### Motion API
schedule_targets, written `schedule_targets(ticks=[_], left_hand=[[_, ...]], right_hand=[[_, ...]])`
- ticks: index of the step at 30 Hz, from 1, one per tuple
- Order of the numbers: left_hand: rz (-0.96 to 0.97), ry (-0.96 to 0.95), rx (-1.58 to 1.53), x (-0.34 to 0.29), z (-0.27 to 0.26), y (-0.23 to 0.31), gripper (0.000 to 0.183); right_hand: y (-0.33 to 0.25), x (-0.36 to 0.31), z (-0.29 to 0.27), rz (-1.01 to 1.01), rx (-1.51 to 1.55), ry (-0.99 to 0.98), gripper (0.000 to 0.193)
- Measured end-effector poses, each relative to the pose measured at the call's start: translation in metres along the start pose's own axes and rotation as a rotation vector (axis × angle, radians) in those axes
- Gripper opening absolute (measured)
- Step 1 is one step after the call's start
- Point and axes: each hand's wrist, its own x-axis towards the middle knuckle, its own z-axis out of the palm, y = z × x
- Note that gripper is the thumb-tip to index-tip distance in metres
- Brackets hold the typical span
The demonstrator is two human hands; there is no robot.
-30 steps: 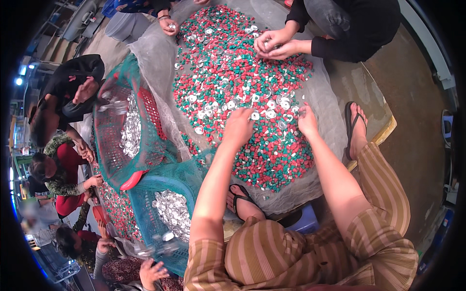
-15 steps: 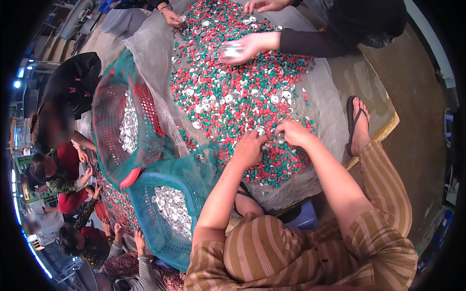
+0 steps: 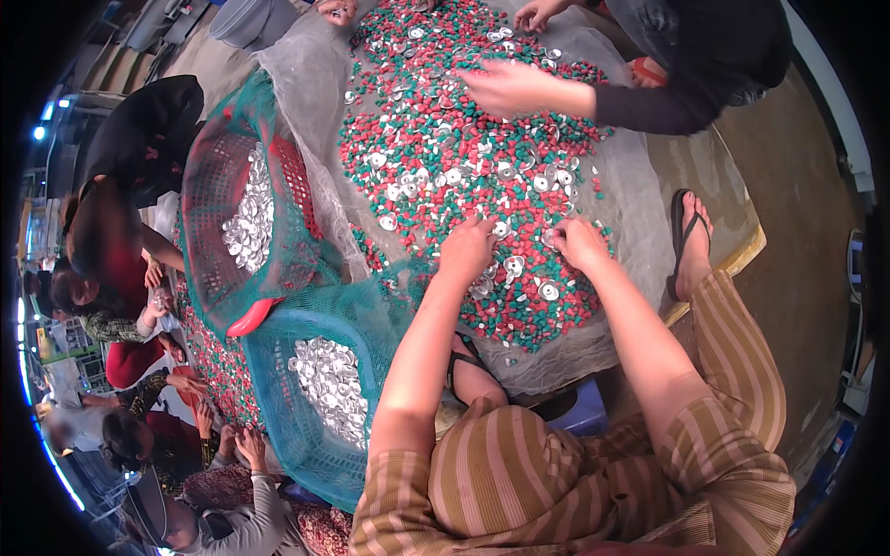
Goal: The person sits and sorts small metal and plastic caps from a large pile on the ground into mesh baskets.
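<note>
A wide spread of small red, green and white pellets (image 3: 436,139) lies before me, with shiny round metal pieces mixed in. My left hand (image 3: 468,250) reaches into the middle of it, fingertips pinched at the edge of a round metal piece (image 3: 501,230). My right hand (image 3: 582,244) is a short way to the right, thumb and finger closed on another small round metal piece (image 3: 549,238), mostly covered by the fingers. Between and below my hands lie loose metal pieces, among them a ring-like one (image 3: 549,291).
On the left stand a red basket (image 3: 209,208) and a blue basket (image 3: 269,389), both net-lined and holding metal pieces. Across the heap, a co-worker's hand (image 3: 519,88) hovers over the pellets. Several people work at a second heap (image 3: 227,380). A grey bucket (image 3: 250,23) stands far left.
My hands have drawn farther apart, uncovering several metal pieces between them. The co-worker's hand, earlier holding shiny metal pieces, has moved right and shows none now. The view has shifted slightly.
</note>
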Motion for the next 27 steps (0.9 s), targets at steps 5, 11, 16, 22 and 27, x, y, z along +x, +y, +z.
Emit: schedule_targets(ticks=[5,11,16,22,27], left_hand=[[-0.046,-0.099,-0.038,0.017,0.027,-0.008,0.021],[-0.274,-0.132,-0.895,0.0,0.005,-0.042,0.017],[-0.294,-0.057,-1.193,-0.016,-0.01,-0.039,0.017],[-0.128,-0.115,-0.35,-0.017,-0.001,-0.021,0.02],[-0.06,-0.194,-0.007,-0.018,-0.005,-0.007,0.013]], right_hand=[[0.014,0.005,0.007,0.016,0.186,0.063,0.017],[0.032,0.022,-0.002,0.161,0.846,-0.055,0.012],[0.033,0.013,-0.011,0.211,1.416,-0.254,0.023],[0.001,-0.005,-0.006,0.144,1.622,-0.637,0.032],[-0.026,-0.006,0.022,-0.076,0.62,-0.248,0.033]])
